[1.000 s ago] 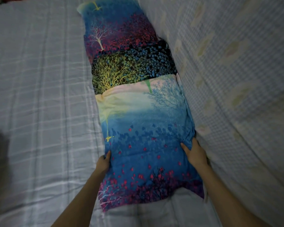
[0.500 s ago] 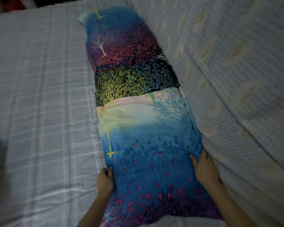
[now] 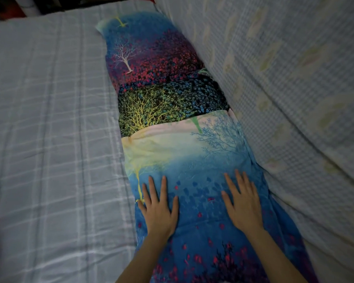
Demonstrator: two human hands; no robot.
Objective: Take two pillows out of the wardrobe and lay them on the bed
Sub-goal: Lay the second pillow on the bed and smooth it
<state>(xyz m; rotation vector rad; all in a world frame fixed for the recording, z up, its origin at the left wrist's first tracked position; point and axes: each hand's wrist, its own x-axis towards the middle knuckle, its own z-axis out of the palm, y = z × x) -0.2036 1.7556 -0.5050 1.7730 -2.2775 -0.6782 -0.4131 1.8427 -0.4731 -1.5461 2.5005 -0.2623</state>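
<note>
1. Smoothing the near pillow [image 3: 192, 164] flat, by the look of it: the laying-down step close to finished, both pillows already on the bed [image 3: 49, 139].
2. Lying end to end along the bed's right side, the near pillow's top edge overlapping the far pillow [image 3: 151, 64]; both pressed against the checked quilt [image 3: 284, 88] banked up on the right.
3. Printed in blue with pale tree shapes and red flecks, a dark yellow-branched band on the far one; soft, slightly creased, plump in the middle.
4. Resting palm-down on the near pillow: left hand [image 3: 158, 211] and right hand [image 3: 243, 203], fingers straight and spread, gripping nothing.
5. Next, probably only a light stroke outward to ease the creases, then lifting clear; nothing heavier needed.
6. Hard to judge the near pillow's lower end, cut off by the frame edge and dim.
</note>
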